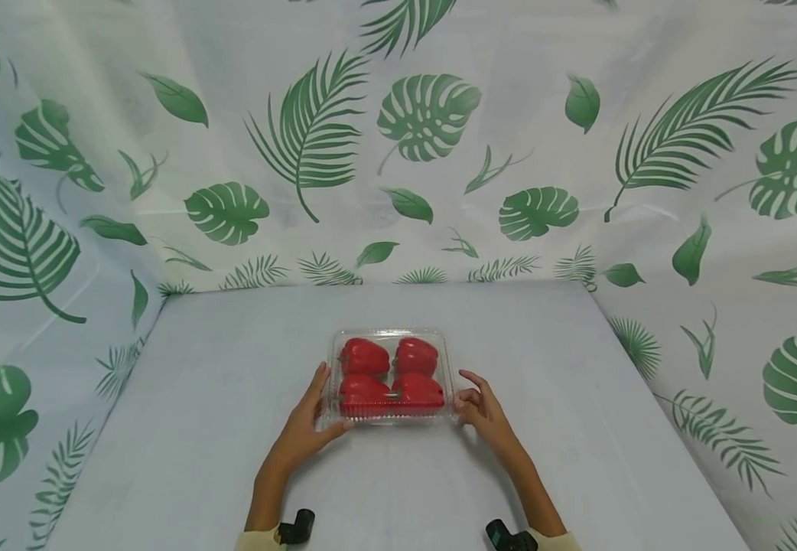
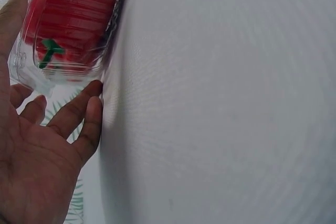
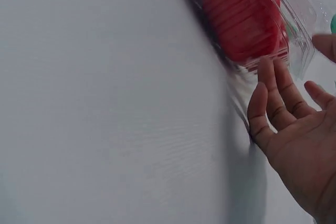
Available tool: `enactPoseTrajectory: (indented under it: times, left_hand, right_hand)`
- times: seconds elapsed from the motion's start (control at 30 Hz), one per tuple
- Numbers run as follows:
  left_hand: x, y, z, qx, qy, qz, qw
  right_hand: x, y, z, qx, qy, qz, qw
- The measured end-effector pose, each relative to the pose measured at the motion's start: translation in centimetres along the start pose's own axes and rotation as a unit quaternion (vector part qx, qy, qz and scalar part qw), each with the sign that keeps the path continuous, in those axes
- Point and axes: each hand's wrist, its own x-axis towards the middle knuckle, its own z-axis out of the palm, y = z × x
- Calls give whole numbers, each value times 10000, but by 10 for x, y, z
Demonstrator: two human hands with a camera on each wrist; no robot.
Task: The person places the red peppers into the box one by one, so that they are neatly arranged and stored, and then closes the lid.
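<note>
A clear plastic clamshell container [image 1: 448, 375] lies on the white table, with several red bell peppers [image 1: 364, 357] inside in two rows. Its lid appears closed. At its left side is my left hand [image 1: 305, 428], thumb by the front corner and fingers along the side. In the left wrist view those fingers [image 2: 92, 124] are loosely extended beside the container's end, where a green stem [image 2: 51, 52] shows through the plastic. My right hand [image 1: 484, 413] is at the right side with fingers slightly bent; in the right wrist view its fingertips [image 3: 266, 69] touch or nearly touch the container's end.
The white table surface [image 1: 233, 344] extends around the container on all sides. A leaf-patterned curtain [image 1: 343, 252] rises behind the table's back edge and along both sides. A small dark camera [image 1: 297, 526] is strapped at my left wrist, another [image 1: 511, 537] at my right.
</note>
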Motion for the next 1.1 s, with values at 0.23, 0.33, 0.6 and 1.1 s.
enactPoseTrajectory:
  times: [0.23,0.33,0.6,1.1]
  left_hand:
    - [2,1,-2,15,23,77,10000]
    - [2,-1,-2,6,2,108,9999]
    - [0,0,-2,42,-16,-47,10000]
    - [-1,3,-1,64,-8,-47,10000]
  right_hand:
    - [-11,4,5,155,-261,-210,9993]
    - [-13,2,8,106,-139,199,9996]
    - [-15,-2,15,50,67,773,9970]
    - [-14,-1,25,370,760,1153,9897]
